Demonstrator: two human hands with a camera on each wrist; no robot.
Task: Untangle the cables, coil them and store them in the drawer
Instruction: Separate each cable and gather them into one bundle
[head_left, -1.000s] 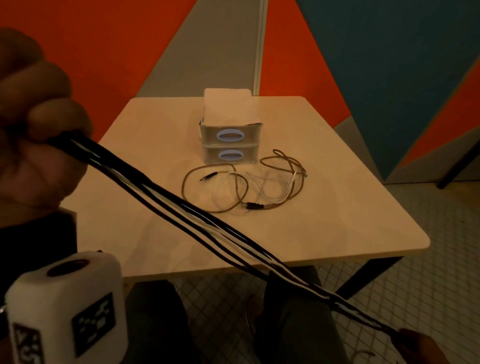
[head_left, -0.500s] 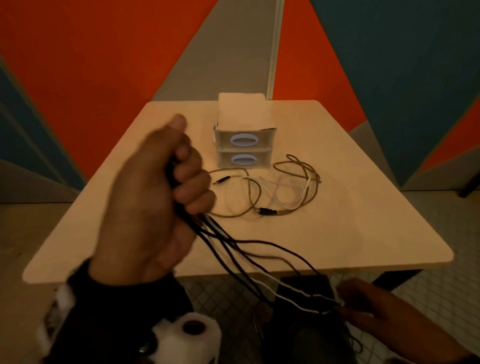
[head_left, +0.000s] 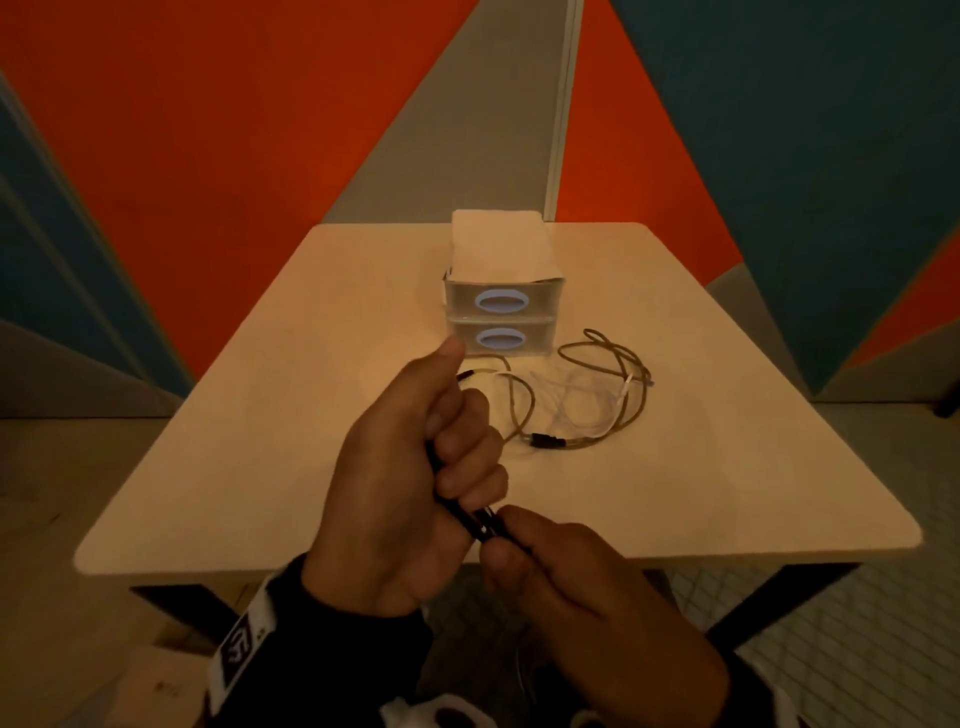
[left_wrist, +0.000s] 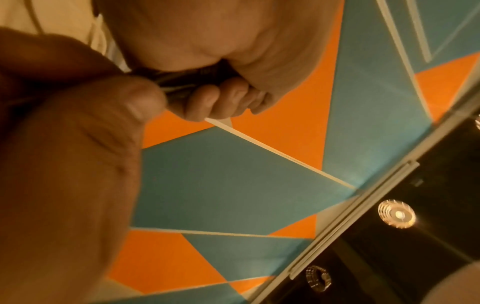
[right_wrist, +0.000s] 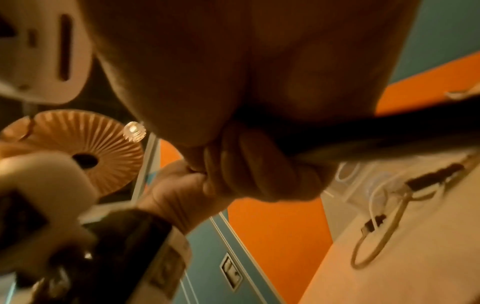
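Note:
A bundle of black and white cables (head_left: 480, 525) is held above the table's near edge. My left hand (head_left: 415, 467) grips it in a fist with the thumb up. Right below that fist, my right hand (head_left: 571, 587) pinches the same bundle, and the two hands touch. In the left wrist view the dark bundle (left_wrist: 187, 78) shows between curled fingers. The right wrist view has it (right_wrist: 337, 133) running under my right palm. A second tangle of brown and clear cables (head_left: 576, 400) lies on the table (head_left: 260, 441) before a small two-drawer unit (head_left: 501, 291); both drawers are closed.
The drawer unit stands at the middle back of the table. The loose tangle (right_wrist: 376, 216) spreads to its front and right. Orange and teal wall panels (head_left: 208, 156) rise behind the table. Tiled floor (head_left: 857, 649) shows beside my dark-trousered legs.
My left hand came down from the upper left to the centre. The right hand rose from the lower right to meet it, so the long stretched strands are now gathered between the hands.

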